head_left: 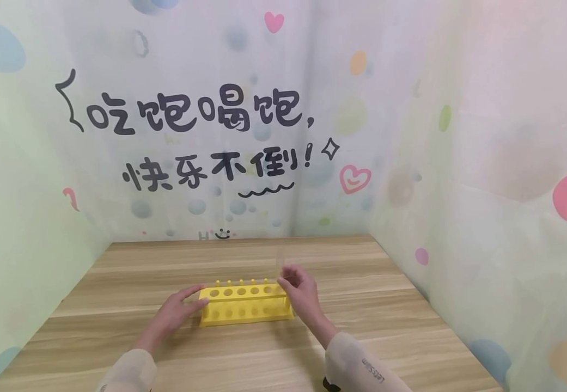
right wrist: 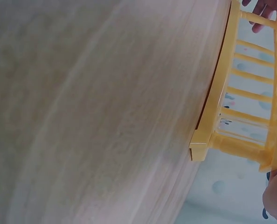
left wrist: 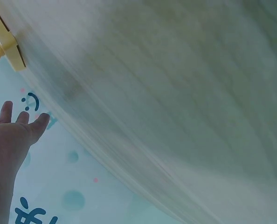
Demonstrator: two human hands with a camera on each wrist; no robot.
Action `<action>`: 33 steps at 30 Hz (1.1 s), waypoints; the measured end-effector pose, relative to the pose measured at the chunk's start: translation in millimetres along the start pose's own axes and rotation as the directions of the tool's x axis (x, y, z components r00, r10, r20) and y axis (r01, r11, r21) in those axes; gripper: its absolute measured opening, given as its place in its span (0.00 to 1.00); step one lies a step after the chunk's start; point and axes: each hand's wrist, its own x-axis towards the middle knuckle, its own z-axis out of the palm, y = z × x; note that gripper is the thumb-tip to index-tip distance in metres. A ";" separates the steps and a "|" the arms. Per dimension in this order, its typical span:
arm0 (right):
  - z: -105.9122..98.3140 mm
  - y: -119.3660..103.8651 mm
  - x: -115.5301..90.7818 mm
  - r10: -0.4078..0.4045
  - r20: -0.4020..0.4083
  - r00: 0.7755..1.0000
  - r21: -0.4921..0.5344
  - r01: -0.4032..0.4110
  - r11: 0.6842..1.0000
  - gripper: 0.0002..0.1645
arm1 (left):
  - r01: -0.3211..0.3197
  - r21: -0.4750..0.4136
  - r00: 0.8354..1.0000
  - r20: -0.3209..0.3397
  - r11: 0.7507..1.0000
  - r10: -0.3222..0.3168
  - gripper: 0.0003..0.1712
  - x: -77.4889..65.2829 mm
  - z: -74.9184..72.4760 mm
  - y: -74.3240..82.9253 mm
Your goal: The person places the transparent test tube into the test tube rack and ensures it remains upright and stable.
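Note:
A yellow test tube rack (head_left: 246,306) stands on the wooden table, with a row of round holes along its top and pegs behind them. At its left end my left hand (head_left: 177,310) holds the rack, thumb at the front edge and forefinger at the back. My right hand (head_left: 304,291) is at the rack's right end and pinches a clear test tube (head_left: 280,260), faintly visible above the fingertips. In the right wrist view, the clear tube (right wrist: 243,133) shows between the rack's two levels, beside its end post. The left wrist view shows other left-hand fingers (left wrist: 40,122) spread.
The wood-grain table (head_left: 386,337) reaches back to a printed curtain (head_left: 244,212) with lettering and coloured dots. More curtain (head_left: 459,228) hangs along the right side, and another stretch (head_left: 23,218) along the left.

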 end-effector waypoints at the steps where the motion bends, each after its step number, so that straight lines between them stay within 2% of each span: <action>1: 0.1 0.9 0.0 0.000 -0.001 1.000 -0.005 0.000 1.000 0.16 | 0.002 0.000 1.000 -0.001 1.000 -0.002 0.40 0.4 0.0 -0.1; 8: -0.2 3.3 -2.9 -0.008 -0.023 1.000 -0.034 0.008 0.999 0.16 | -0.002 0.015 1.000 -0.002 1.000 0.002 0.40 0.9 -0.1 0.6; 16: 0.4 5.7 -1.5 -0.036 -0.012 0.999 -0.070 0.035 0.997 0.17 | -0.007 0.010 1.000 -0.007 1.000 0.007 0.40 -0.4 -1.8 0.3; 23: 1.1 4.9 -0.9 -0.052 -0.006 0.999 -0.086 0.052 0.995 0.18 | -0.019 0.052 1.000 -0.015 0.998 0.020 0.40 -1.0 -1.9 -0.3; 33: -11.0 5.6 -0.6 -0.065 -0.036 0.997 -0.105 0.061 0.993 0.24 | -0.112 0.181 0.993 -0.019 0.977 0.117 0.40 -1.1 -7.4 7.1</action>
